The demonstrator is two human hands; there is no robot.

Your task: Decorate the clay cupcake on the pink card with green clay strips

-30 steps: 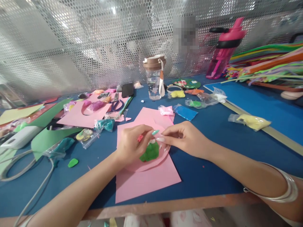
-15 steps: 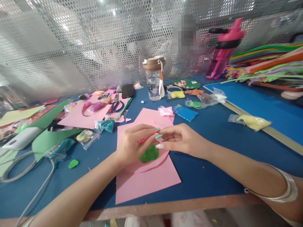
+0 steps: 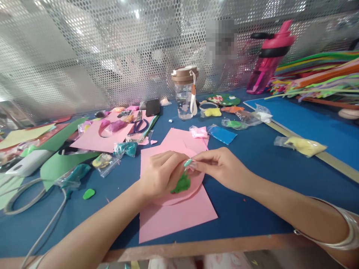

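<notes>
My left hand (image 3: 164, 173) is closed over the pink round paper (image 3: 193, 185), its fingers curled together. My right hand (image 3: 224, 166) meets it from the right, thumb and fingers pinched at the left fingertips. Whatever lies between the fingertips is too small or hidden to make out. Just below them, a flattened patch of green clay (image 3: 183, 183) sits on the round paper, with a bit of red at its lower left edge. Under the round paper lies a larger pink sheet (image 3: 168, 228).
Bagged pink clay (image 3: 198, 132) and a blue packet (image 3: 222, 134) lie beyond the hands. A clear cup (image 3: 184, 95) and a pink bottle (image 3: 270, 59) stand at the back. Scissors (image 3: 139, 123), teal clay (image 3: 126, 148) and a cable (image 3: 46, 235) are left. Bagged yellow clay (image 3: 305, 145) is right.
The fingertips have drawn closer together into a pinch. The red piece seen under my left fingers is now mostly hidden. The view has shifted slightly.
</notes>
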